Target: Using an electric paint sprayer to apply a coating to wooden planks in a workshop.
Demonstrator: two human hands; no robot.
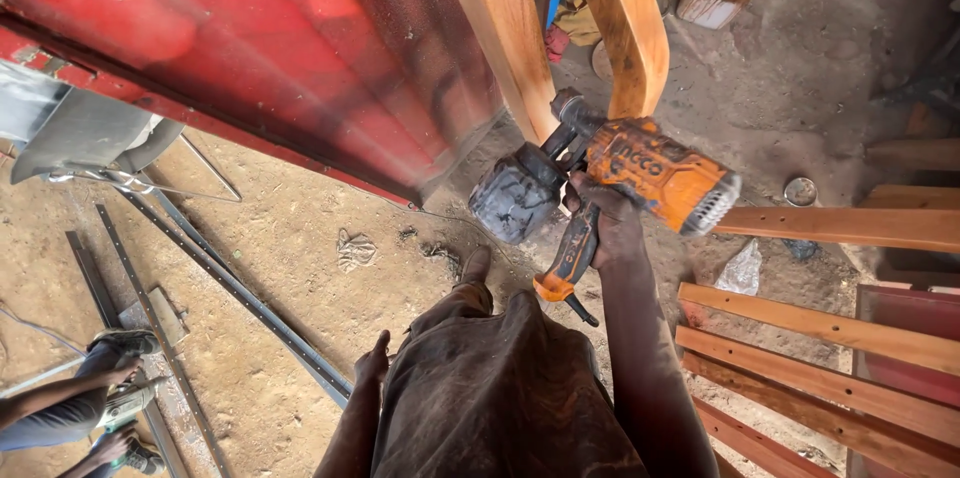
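We grip the orange spray gun [640,173] with our right hand [610,228] clamped round its handle, nozzle aimed at the curved wooden piece [630,28] for an even coat, while our left hand [372,360] hangs loose and empty beside our apron [500,388].

My right hand [612,223] is raised out in front of me, arm stretched nearly straight from the lower edge of the view, forearm bare. Its fingers [590,200] are curled tight around a grip, knuckles turned up toward me, wrist level with the arm. My left hand [373,360] hangs low by my hip, arm bent only a little, palm turned inward, fingers loose and slightly spread, holding nothing and touching nothing.
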